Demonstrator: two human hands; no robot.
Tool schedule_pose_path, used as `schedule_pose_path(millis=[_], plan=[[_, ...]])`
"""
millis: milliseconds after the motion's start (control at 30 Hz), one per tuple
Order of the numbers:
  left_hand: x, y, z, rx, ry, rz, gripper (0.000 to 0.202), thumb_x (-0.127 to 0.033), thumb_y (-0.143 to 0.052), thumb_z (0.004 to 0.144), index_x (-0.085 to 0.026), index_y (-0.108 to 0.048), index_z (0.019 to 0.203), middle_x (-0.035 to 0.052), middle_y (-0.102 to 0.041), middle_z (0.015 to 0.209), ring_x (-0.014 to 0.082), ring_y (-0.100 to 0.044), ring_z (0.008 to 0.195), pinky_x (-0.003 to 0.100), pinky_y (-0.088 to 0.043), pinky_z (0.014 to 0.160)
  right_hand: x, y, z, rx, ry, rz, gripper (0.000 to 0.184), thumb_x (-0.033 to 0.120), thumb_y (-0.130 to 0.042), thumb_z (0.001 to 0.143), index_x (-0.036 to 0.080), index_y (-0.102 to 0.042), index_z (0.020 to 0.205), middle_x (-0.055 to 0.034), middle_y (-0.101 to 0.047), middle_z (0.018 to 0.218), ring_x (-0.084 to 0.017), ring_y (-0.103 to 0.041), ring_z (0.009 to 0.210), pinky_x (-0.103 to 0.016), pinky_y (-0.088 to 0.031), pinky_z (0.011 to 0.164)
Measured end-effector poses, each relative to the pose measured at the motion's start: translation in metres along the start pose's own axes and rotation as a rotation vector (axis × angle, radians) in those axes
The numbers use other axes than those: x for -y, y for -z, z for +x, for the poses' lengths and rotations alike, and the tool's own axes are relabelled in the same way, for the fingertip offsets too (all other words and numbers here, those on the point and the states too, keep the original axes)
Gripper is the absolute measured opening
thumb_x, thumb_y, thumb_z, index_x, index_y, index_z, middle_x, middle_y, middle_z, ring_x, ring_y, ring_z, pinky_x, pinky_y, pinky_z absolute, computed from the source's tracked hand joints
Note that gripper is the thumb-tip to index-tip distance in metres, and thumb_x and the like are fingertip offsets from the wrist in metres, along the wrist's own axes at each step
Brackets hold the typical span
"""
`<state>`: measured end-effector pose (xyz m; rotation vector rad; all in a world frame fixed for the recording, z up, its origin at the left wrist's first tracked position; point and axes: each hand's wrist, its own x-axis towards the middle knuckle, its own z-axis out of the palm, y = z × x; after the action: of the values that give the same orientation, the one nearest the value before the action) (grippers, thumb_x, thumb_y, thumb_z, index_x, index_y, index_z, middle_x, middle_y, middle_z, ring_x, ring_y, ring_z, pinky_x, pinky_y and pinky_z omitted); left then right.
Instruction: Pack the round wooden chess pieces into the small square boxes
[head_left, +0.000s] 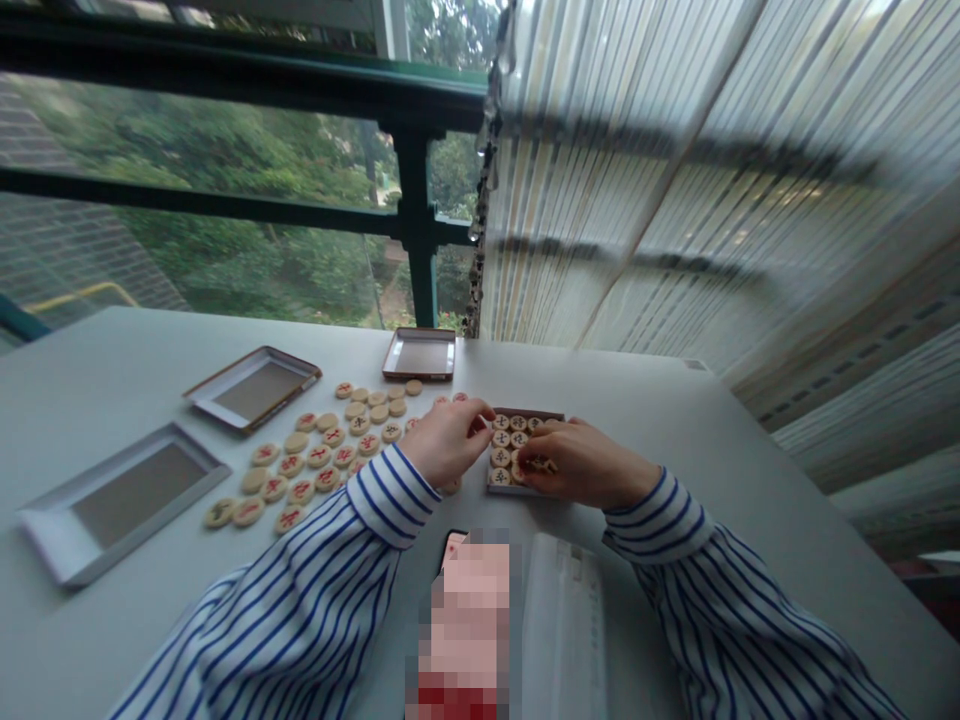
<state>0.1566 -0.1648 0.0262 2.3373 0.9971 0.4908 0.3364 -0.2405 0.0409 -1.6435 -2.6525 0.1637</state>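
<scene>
A small open box (517, 490) holds rows of round wooden Chinese chess pieces (500, 458), several with black characters showing. My left hand (450, 440) is at the box's left edge, its thumb and forefinger apart with nothing visible between them. Over the box's right part, my right hand (581, 462) has its fingers curled down and seems to pinch a chess piece, mostly hidden by the fingers. That hand also covers part of the rows. Left of the box, many loose chess pieces (319, 456) lie spread on the table, some with red characters, some blank side up.
Three shallow trays or lids stand on the white table (637, 400): a white one (56, 550) at left, a brown-edged one (315, 375) behind it, and a smaller one (420, 376) at the back. A blurred-out phone (469, 620) and a translucent plastic case (562, 630) lie in front.
</scene>
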Motion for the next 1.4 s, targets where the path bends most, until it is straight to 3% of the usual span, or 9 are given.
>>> schedule_pose_path(millis=[1400], plan=[[-0.0042, 0.0053, -0.0006, -0.002, -0.016, 0.012, 0.020, -0.027, -0.049, 0.077, -0.017, -0.061, 0.090, 0.0052, -0.065, 0.079, 0.0165, -0.059, 0.074, 0.029, -0.045, 0.070, 0.0020, 0.0027, -0.0003, 0.021, -0.007, 0.005, 0.018, 0.032, -0.052, 0.078, 0.020, -0.066, 0.081, -0.0041, -0.065, 0.081, -0.016, -0.057, 0.075, -0.026, -0.034, 0.064]])
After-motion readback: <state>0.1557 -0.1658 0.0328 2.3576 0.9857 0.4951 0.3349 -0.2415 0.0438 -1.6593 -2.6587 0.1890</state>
